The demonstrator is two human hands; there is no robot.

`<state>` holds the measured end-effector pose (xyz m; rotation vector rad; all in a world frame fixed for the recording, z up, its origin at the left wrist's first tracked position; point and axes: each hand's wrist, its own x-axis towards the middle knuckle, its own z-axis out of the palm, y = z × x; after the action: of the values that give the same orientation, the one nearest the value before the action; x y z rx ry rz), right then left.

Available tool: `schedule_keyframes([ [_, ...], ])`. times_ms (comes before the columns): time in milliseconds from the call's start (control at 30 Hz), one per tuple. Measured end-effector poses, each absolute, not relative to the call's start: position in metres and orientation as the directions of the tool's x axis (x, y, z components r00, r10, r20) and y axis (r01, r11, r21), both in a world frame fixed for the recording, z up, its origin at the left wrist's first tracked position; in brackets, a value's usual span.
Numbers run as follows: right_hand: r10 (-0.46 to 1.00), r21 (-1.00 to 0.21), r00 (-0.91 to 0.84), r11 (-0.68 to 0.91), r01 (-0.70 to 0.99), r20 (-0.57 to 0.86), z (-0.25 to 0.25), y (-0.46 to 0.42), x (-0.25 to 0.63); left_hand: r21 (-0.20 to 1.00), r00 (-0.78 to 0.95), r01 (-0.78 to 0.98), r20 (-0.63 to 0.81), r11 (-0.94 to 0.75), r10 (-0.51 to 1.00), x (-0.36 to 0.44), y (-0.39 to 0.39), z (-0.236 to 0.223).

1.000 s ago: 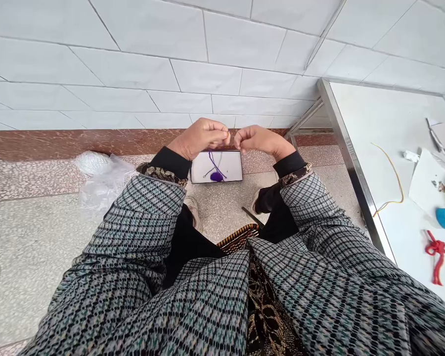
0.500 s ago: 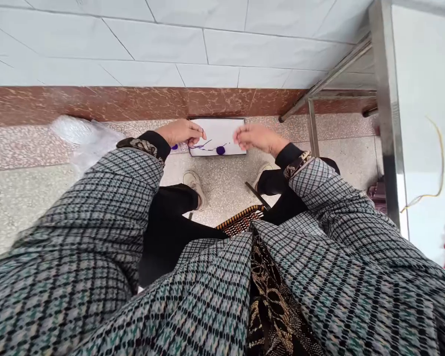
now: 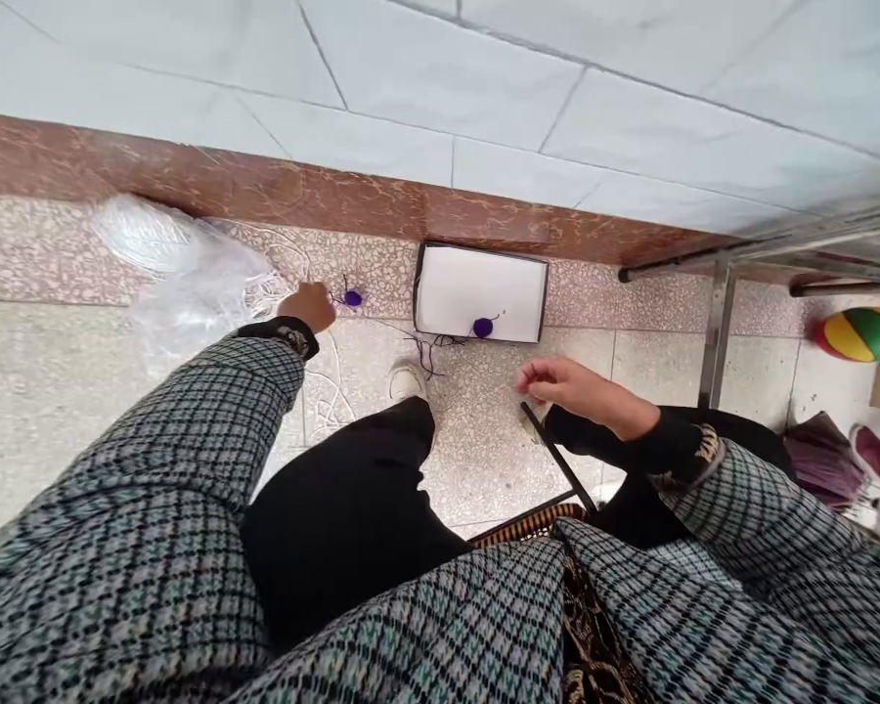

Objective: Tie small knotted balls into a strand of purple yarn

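Observation:
My left hand (image 3: pixel 309 307) reaches down to the floor at the left, beside a loose pile of white cord (image 3: pixel 268 289). Its fingers are closed, and what they may hold is hidden. Just right of it lies a small purple ball of yarn (image 3: pixel 353 297). A second purple yarn ball (image 3: pixel 482 328) rests at the front edge of a shallow white box (image 3: pixel 476 284) with a dark rim. Dark yarn strands (image 3: pixel 429 354) trail over the floor before the box. My right hand (image 3: pixel 568 389) hovers near my right knee, loosely curled with the thumb apart, nothing visible in it.
A clear plastic bag (image 3: pixel 191 279) with white cord lies against the wall at the left. Metal table legs (image 3: pixel 717 332) stand at the right, with a colourful ball (image 3: pixel 869 334) beyond them. A woven stool (image 3: pixel 528 523) is under me.
My left hand has moved left and down from over the box to the white cord. My right hand has drawn back from the box towards my knee. The view has turned.

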<state>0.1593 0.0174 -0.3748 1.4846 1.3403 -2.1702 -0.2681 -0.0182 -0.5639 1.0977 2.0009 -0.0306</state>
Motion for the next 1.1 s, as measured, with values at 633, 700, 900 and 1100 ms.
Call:
schedule_keyframes([
  [633,0.501,-0.684,-0.473,-0.605,0.407,-0.725,-0.358,0.026,0.159,0.752,-0.392,0.523,-0.205,0.4,0.897,-0.22,0.001,-0.577],
  [700,0.591,-0.765,-0.488,-0.538,0.355,-0.642,-0.348,0.035,0.155,0.783,-0.254,0.608,0.035,0.131,0.967,-0.211,0.016,-0.525],
  [900,0.868,-0.971,-0.441,-0.233,0.048,-0.23,-0.287,0.055,0.134,0.541,0.268,0.654,0.488,-0.529,0.831,-0.157,0.036,-0.343],
  [1100,0.859,-0.99,-0.494,-0.119,0.071,-0.138,-0.239,0.049,0.137,0.425,0.329,0.669,0.566,-0.609,0.756,-0.073,0.035,-0.277],
])
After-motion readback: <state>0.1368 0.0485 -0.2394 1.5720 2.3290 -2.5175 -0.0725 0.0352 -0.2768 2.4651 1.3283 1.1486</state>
